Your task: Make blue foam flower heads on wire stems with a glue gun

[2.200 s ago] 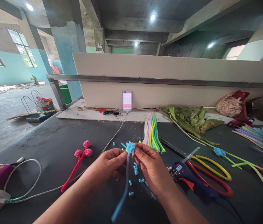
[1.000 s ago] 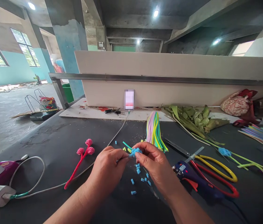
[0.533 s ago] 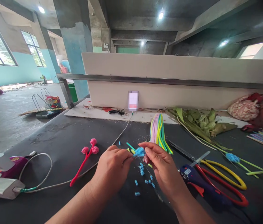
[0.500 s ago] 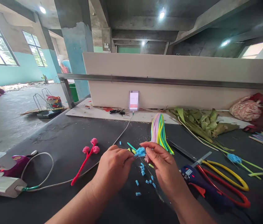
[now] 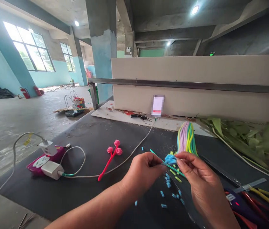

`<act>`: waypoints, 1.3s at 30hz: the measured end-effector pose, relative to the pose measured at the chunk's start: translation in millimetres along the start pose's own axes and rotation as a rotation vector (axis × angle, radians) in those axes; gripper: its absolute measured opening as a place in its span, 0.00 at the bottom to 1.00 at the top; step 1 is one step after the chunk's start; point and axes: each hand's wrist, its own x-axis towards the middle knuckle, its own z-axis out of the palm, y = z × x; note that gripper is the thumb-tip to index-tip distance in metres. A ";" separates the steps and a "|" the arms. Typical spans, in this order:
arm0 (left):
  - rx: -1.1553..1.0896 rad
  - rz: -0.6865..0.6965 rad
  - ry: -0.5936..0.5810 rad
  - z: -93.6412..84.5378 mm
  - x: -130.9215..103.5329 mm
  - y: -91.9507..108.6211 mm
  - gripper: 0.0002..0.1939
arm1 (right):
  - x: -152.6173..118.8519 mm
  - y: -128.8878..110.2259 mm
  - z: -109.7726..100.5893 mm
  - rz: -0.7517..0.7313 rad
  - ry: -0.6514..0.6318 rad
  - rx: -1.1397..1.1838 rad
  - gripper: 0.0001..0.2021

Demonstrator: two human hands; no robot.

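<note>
A small blue fuzzy piece [image 5: 169, 159] is held between my two hands over the black table [image 5: 77, 136]. My left hand [image 5: 146, 168] pinches its left side, thumb against fingers. From the right, my right hand [image 5: 196, 171] grips its other side with thumb and forefinger. A green stem [image 5: 157, 155] lies behind the fingers. Below them are scattered several cut blue bits [image 5: 168, 181] and yellow-green bits [image 5: 177, 179]. Beyond my right hand rests a bundle of purple, yellow and green fuzzy stems [image 5: 186, 138]. A pink three-headed piece [image 5: 110, 159] lies to the left.
A purple power strip [image 5: 37, 165] with white plugs and a looping cable sits left. At the right are a purple glue gun [image 5: 232, 198], red and yellow scissor handles [image 5: 264, 195] and green leaves [image 5: 244, 136]. A phone [image 5: 157, 105] and keys [image 5: 140, 116] are at the back.
The view has turned left, so the table and objects appear farther right. Both hands still hold the blue piece, and more of the power strip and floor shows.
</note>
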 end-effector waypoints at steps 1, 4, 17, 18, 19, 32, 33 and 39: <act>-0.005 0.005 0.006 0.0 0.2 -0.3 0.06 | -0.4 0.1 0.2 0.006 0.001 -0.007 0.10; -0.013 0.023 0.028 0.3 0.8 -1.6 0.08 | -0.8 1.2 -0.1 0.018 -0.007 -0.033 0.11; 0.062 0.037 0.081 1.2 0.5 -2.5 0.06 | -3.5 -4.0 0.1 -0.007 -0.010 -0.143 0.10; 0.070 0.047 0.086 1.4 0.4 -2.5 0.06 | -3.7 -5.3 0.5 -0.017 -0.006 -0.158 0.10; 0.077 0.056 0.090 1.7 0.5 -2.5 0.06 | -3.9 -6.4 0.9 -0.028 -0.004 -0.169 0.09; 0.013 0.080 0.119 3.4 2.2 -5.1 0.05 | -7.0 -7.5 1.7 -0.074 -0.008 -0.207 0.07; 0.008 0.079 0.116 3.7 2.3 -4.8 0.05 | -7.3 -7.7 1.8 -0.078 -0.004 -0.207 0.07; 0.037 0.127 0.118 4.9 2.7 -8.3 0.05 | -7.8 -9.4 4.1 -0.122 0.010 -0.229 0.07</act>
